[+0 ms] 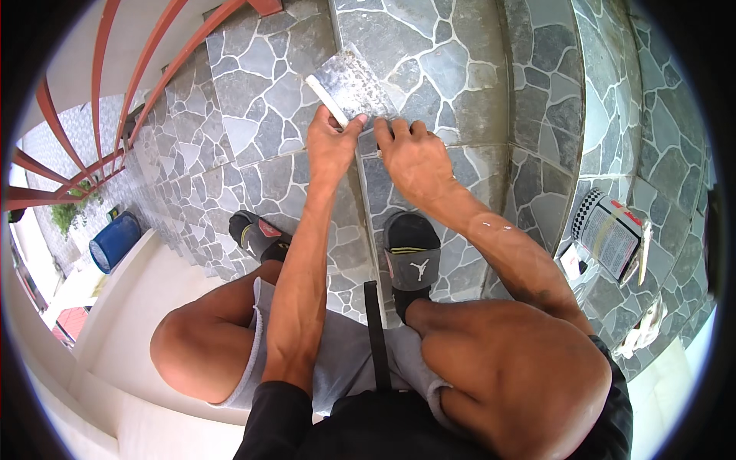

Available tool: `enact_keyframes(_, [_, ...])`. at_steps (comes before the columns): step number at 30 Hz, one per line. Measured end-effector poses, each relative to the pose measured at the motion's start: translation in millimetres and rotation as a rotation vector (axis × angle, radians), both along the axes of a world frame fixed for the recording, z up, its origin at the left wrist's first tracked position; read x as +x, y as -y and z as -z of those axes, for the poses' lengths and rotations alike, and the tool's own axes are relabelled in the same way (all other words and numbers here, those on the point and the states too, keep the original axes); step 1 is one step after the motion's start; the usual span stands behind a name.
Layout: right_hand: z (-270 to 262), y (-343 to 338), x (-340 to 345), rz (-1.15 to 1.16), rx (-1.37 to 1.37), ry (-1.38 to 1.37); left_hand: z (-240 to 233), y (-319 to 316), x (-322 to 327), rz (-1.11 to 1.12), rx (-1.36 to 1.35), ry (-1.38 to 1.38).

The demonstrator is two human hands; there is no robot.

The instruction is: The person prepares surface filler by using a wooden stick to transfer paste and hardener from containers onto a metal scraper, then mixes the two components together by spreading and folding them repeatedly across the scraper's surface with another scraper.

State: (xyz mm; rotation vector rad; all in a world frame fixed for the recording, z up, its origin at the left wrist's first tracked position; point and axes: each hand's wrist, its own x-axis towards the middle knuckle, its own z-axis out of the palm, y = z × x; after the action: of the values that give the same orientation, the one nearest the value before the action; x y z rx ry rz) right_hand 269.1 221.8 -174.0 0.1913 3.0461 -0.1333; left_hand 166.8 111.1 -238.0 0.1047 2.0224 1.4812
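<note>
My left hand grips the lower end of a flat metal plate with a pale strip along one edge, which looks like a wide scraper blade. The thumb lies near the plate's lower corner. Close to that same corner is my right hand, its fingers curled down around a small dark object that is mostly hidden; what it is I cannot tell. The plate's face is shiny with dark, mottled marks. Both hands are above the edge of a stone-patterned step.
Several stone-patterned steps rise to the right. On one stands an open metal can with a flat stick or tool on top, and a crumpled whitish cloth or bag lies below it. Red metal railing curves at upper left. A blue barrel is farther down.
</note>
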Motion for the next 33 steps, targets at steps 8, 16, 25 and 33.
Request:
enact_keyframes(8, [-4,11,-8,-0.006,0.084,0.063,2,-4,-1,-0.037,0.028,0.046])
enact_keyframes(16, [2,0,-29,0.067,-0.017,0.045,2,-8,10,-0.118,0.040,-0.047])
enact_keyframes(25, [-2,3,-24,0.028,0.028,0.109,-8,-9,12,-0.063,-0.115,-0.061])
enact_keyframes(33, [2,6,-18,0.028,0.109,0.088,-3,-4,16,-0.086,-0.112,-0.105])
